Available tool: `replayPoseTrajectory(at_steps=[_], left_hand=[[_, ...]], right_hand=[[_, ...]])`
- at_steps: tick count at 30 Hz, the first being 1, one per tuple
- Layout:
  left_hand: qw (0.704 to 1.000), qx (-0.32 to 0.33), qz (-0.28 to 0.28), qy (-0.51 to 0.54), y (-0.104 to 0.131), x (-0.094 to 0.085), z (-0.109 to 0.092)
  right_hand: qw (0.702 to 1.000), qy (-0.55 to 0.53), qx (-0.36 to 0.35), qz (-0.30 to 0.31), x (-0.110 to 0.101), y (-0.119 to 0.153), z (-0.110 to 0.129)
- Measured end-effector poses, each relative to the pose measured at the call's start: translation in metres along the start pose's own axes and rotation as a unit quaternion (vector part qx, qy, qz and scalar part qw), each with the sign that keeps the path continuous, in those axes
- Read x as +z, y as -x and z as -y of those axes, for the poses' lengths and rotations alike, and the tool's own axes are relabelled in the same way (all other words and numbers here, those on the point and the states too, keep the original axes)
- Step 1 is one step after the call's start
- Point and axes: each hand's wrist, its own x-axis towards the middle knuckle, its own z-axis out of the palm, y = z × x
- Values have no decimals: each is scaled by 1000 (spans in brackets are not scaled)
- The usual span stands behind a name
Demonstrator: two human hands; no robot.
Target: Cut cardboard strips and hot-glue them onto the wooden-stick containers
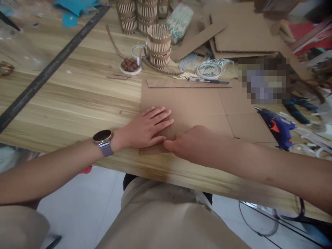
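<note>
A flat sheet of brown cardboard lies on the wooden table in front of me. Spread flat on its left part is my left hand, fingers apart, with a watch on the wrist. My right hand is closed low over the sheet's near edge, its fingertips close to the left thumb. Whatever is in those curled fingers is hidden. Below the left hand, a narrow cardboard edge or strip shows along the near side.
A cardboard strip and a pen lie along the sheet's far side. Behind stand stick-walled cylinders and a lid of brown balls. A blue glue gun lies right; a long dark ruler crosses the left.
</note>
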Motion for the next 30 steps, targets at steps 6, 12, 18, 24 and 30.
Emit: replayPoseTrajectory(at_steps=[6,12,18,24,30], left_hand=[[1000,20,-2,1,0,0,1],[1000,25,5,3,0,-1,1],[999,25,19,14,-2,-2,2],[999,30,36,7,-2,-3,4],[999,29,37,4,-2,-3,4]], right_hand=[[999,0,16,51,-19,-7,12],[994,12,1,105,-19,-10,12],[997,36,10,65,-8,-4,10],[994,77,13,80,-13,3,7],[997,31,58,37,3,8,2]])
